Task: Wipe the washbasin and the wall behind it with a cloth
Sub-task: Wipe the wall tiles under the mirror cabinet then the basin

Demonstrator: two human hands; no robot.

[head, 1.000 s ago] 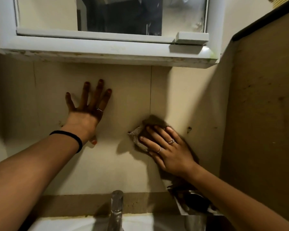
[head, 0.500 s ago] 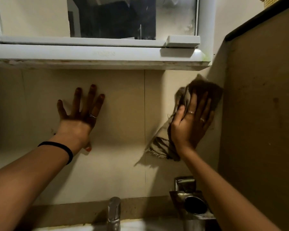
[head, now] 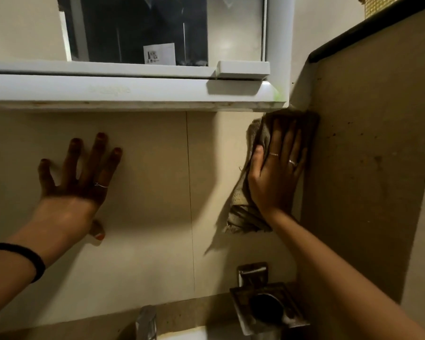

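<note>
Wiping the wall (head: 145,192) is the step I have in hand, not the basin. My right hand (head: 275,173) lies flat with fingers spread, pressing the cloth (head: 245,212) against the tile; it is pinned under the palm rather than gripped in a fist. The upper edge of the cloth bunches just beyond my fingertips, tucked into the corner where the mirror cabinet (head: 133,92) meets the brown side panel (head: 368,168), and its loose tail hangs below my wrist.

My left hand (head: 76,177) holds nothing. It is splayed open and braced flat on the wall, well apart from the cloth.

I judge the next move to be a stroke back down or across from that corner, keeping the palm pressed so the hanging tail does not slip free. The tiles between my two hands look plain enough, though I cannot tell which are done.

Below my right forearm a square metal holder (head: 268,307) is fixed to the wall; its round cup looks dark and, as far as I can see, empty. Below and between my hands stands the tap (head: 146,322), with only a sliver of the white washbasin (head: 182,334) showing beside it, so what it holds is out of view.
</note>
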